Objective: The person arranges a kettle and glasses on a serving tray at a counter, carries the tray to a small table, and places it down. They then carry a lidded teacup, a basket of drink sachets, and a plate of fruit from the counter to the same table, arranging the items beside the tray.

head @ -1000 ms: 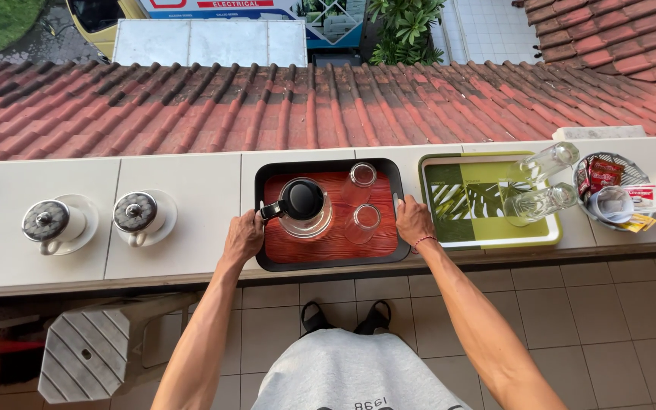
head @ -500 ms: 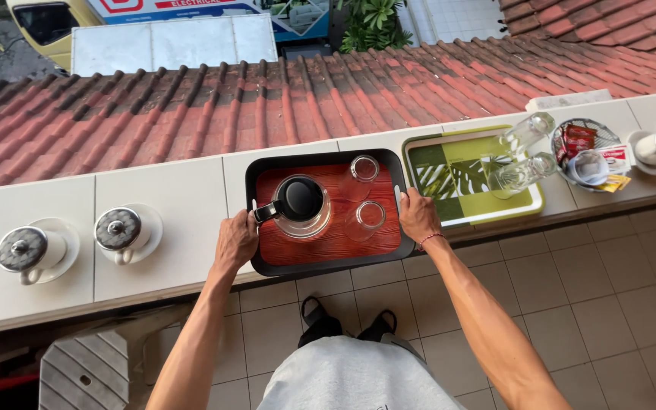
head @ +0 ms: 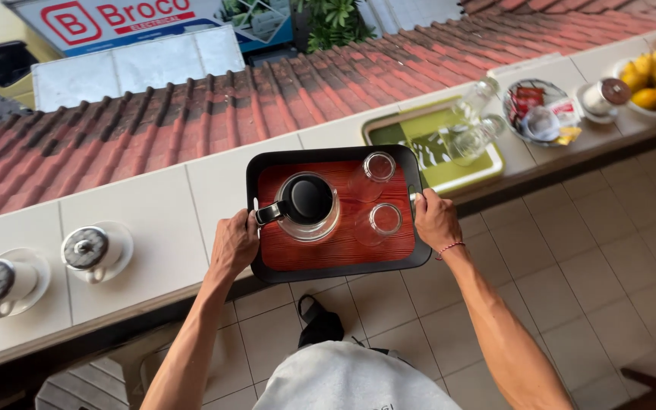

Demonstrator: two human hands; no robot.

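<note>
- Pulled back from the ledge since half a second ago: black-rimmed tray (head: 341, 267) with its red wood-grain floor, near edge now out over the tiled floor (head: 571, 250), far edge over the white ledge (head: 153, 220)
- Left hand (head: 234, 244) closed round the tray's left rim, thumb on top, fingers underneath and out of sight
- Right hand (head: 436, 220) closed round the right rim in the same way, a thin red cord at the wrist
- On the tray: glass teapot (head: 307, 203) with a black lid at left, its handle pointing at the left hand; two clear drinking glasses (head: 380, 196) upright at right, one behind the other
- Further left on the ledge, well apart from the tray: two white lidded mugs (head: 94, 251) on saucers
- Further right: green tray (head: 434, 148) bearing clear glassware, then a bowl of sachets (head: 534, 106)
- Beyond the ledge: red tiled roof (head: 191, 106)
</note>
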